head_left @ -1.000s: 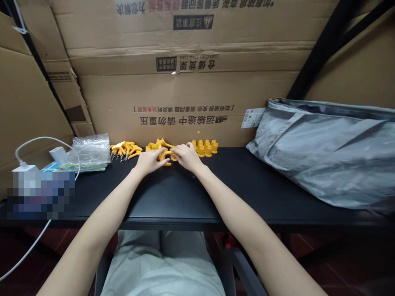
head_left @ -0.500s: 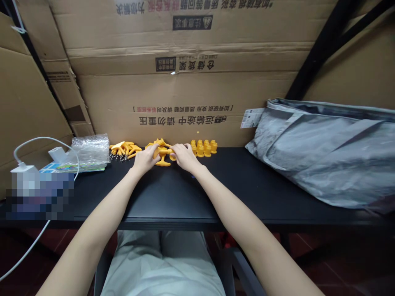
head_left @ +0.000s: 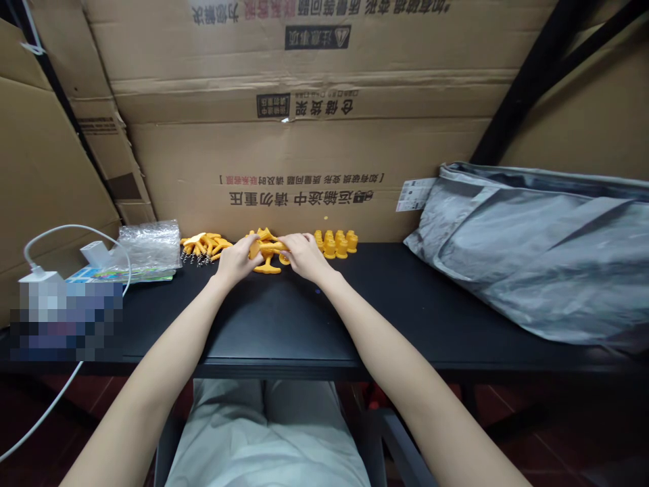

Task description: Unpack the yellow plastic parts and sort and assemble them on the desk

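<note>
My left hand (head_left: 236,261) and my right hand (head_left: 306,258) meet over the back middle of the black table (head_left: 284,318). Between them they grip a yellow plastic piece (head_left: 272,246), fingers closed at either end; its full shape is partly hidden. Below it lies a T-shaped yellow piece (head_left: 267,269), apart from my fingers as far as I can see. More yellow parts (head_left: 264,233) show just behind the hands. Left of my left hand is a pile of branching yellow pieces (head_left: 207,242) with small metal coils. Several yellow cup-shaped pieces (head_left: 341,246) stand in rows beyond my right hand.
A large grey fabric bag (head_left: 532,257) takes up the table's right side. Bubble wrap (head_left: 149,243) lies at the back left. A white charger (head_left: 43,287) with a looping cable stands nearer on the left. Cardboard (head_left: 304,149) walls off the back.
The yellow piece has tilted slightly between my fingers, and both hands have shifted a little. Other things keep their places.
</note>
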`<state>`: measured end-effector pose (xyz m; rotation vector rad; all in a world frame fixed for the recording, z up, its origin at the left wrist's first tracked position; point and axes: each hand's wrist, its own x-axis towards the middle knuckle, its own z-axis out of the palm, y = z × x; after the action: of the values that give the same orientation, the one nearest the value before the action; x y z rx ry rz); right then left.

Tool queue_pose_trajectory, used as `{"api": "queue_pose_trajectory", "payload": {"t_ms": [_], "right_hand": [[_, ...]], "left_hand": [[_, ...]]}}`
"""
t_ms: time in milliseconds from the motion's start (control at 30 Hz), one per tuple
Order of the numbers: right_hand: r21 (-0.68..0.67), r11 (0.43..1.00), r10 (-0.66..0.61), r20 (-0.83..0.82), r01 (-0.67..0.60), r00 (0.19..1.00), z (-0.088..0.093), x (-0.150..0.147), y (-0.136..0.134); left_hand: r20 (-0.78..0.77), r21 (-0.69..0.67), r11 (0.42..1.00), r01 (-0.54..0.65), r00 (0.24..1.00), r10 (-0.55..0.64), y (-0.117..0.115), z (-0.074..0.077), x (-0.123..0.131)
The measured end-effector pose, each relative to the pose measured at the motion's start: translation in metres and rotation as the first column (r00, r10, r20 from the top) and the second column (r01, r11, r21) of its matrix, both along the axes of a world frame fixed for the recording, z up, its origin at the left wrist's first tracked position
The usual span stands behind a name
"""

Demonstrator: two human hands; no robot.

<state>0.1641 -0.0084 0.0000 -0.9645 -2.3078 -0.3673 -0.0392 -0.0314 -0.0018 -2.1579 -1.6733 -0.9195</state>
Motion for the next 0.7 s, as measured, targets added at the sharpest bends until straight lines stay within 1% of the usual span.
{"api": "queue_pose_trajectory", "payload": {"t_ms": [100,267,400,467,567,700], "right_hand": [[-0.043,0.999,-0.012,0.026,0.014,1.000,0.000,0.001,0.001],[-0.012,0.998,-0.065,0.013,0.065,0.998,0.003,0.001,0.001],[-0.019,1.000,-0.016,-0.023,0.016,1.000,-0.001,0.002,0.002],[-0.035,0.999,0.006,-0.011,-0.006,1.000,-0.005,0.001,0.003],[-0.052,0.999,-0.005,0.022,0.006,1.000,-0.007,0.001,0.004],[-0.008,0.999,-0.040,-0.008,0.040,0.999,-0.007,0.002,0.007]], "left_hand": [[-0.028,-0.015,1.000,0.014,1.000,-0.014,-0.001,0.000,0.001],[-0.023,-0.036,0.999,-0.024,0.999,0.023,-0.003,0.001,0.006],[-0.019,-0.009,1.000,-0.011,1.000,0.011,-0.003,0.002,0.004],[-0.022,-0.004,1.000,0.000,1.000,0.000,-0.002,0.002,0.003],[-0.025,-0.023,1.000,0.000,1.000,0.000,-0.002,0.002,0.002],[0.007,-0.035,0.999,-0.021,1.000,0.022,-0.003,0.002,0.003]]}}
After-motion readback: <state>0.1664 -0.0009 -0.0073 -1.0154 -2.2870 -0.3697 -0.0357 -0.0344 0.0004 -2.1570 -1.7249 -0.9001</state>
